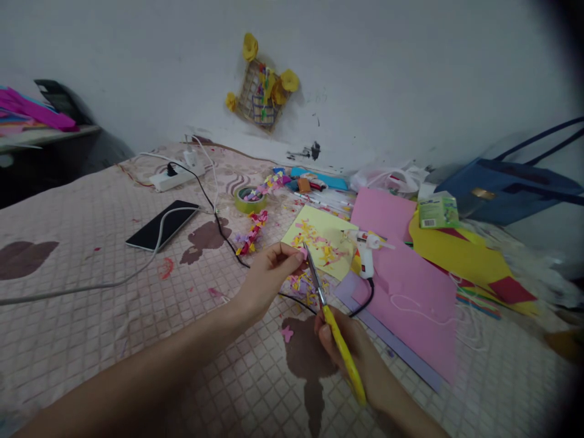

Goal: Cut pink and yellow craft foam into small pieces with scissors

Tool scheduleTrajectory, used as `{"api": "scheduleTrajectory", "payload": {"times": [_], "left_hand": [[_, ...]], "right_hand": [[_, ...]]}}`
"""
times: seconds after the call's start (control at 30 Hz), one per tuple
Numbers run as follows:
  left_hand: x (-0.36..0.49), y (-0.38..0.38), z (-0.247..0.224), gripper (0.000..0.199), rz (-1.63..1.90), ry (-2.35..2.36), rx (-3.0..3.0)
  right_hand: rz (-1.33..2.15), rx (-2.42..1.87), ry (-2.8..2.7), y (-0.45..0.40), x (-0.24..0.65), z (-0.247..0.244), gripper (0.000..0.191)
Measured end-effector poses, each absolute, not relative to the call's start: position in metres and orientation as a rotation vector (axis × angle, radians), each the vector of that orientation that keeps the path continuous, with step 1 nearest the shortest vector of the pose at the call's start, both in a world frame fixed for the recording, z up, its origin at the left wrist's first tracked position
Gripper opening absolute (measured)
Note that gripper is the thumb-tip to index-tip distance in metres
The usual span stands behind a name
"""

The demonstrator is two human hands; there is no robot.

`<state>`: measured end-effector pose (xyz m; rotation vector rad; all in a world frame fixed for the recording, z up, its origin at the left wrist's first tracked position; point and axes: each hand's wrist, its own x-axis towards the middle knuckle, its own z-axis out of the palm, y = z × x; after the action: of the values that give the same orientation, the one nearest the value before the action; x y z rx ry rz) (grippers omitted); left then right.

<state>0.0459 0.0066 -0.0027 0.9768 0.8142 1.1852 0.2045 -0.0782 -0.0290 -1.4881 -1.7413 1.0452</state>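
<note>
Between the thumb and fingertips of my left hand (274, 271) is a small piece of pink paper (303, 250). My right hand (349, 347) grips yellow-handled scissors (340, 340), whose metal tips touch or nearly touch that piece. Behind them a pale yellow sheet (296, 228) carries many small yellow and pink paper bits. More purple and yellow bits (303, 286) lie just below the scissor blades. A single pink paper shape (287, 333) rests on the patterned cloth (219, 371), left of my right hand.
A white glue gun (366, 258) with a black cord stands by pink sheets (410, 304). Leftward are a tape roll (250, 199), a dark tablet (163, 225), cables and a power strip (176, 177). Yellow sheets (460, 258) and a blue bag (506, 188) are at right.
</note>
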Motion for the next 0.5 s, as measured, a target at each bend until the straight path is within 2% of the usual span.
{"api": "scheduleTrajectory", "payload": {"times": [0.5], "left_hand": [[0.0462,0.0061,-0.0029,0.016,1.183,0.822,0.976]], "right_hand": [[1.155,-1.572,-1.676,-0.0786,0.202,-0.027,0.048]]}}
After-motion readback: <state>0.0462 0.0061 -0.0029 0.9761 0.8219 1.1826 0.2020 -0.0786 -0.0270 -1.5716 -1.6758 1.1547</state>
